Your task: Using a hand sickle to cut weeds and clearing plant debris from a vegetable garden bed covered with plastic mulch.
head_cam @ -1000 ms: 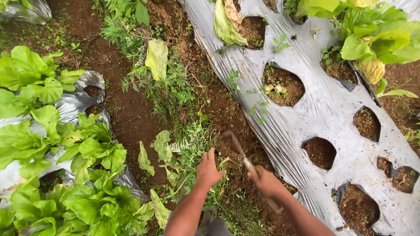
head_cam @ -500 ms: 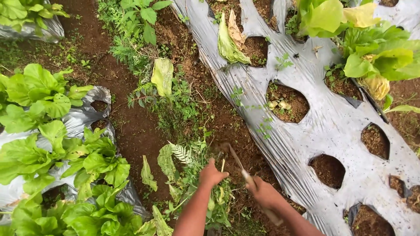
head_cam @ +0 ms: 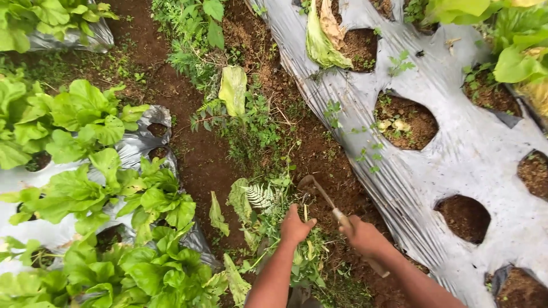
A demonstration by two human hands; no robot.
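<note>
The person crouched over the soil furrow (head_cam: 194,154) between two plastic-mulched beds. Their left hand (head_cam: 295,227) was closed around a clump of weeds (head_cam: 268,211), a fern frond (head_cam: 260,195) among them, pulling the stems taut, I judged, so the roots would give. The right hand (head_cam: 364,235) was wrapped tight round the wooden handle of a small hand hoe (head_cam: 325,199), whose curved blade bit into the dirt at about eleven o'clock from that hand, just beside the weeds the other hand held. The blade sat at the base of the clump, which seemed the reason for the low, slanted grip.

At nine o'clock from the hands stood leafy green lettuce plants (head_cam: 85,171) in their mulch holes. At three o'clock lay the silver mulch sheet (head_cam: 456,165), with several planting holes (head_cam: 463,217) showing bare soil. A wilted leaf (head_cam: 233,90) lay at twelve o'clock up the furrow.
</note>
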